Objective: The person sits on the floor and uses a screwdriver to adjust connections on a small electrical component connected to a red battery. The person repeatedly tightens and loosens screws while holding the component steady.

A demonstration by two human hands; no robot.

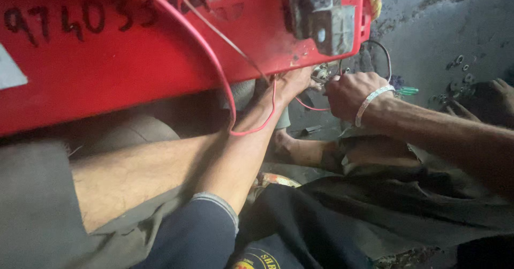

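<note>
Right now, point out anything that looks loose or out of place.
A red wire hangs slack in a loop off the red panel, draped across the left hand's forearm. Small washers lie scattered on the floor.

Red panel (107, 60), red wire (214, 60) (looped), white wristband (371, 102), navy sleeve (198, 237).

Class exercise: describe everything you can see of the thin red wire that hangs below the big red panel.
The thin red wire looks plastic-coated and flexible. It curves down across the face of the big red panel, hangs in a loop below the panel's edge, crosses the left forearm, then rises towards the left hand. A second short red stretch shows between the left hand and the right hand. Its ends are hidden.
</note>
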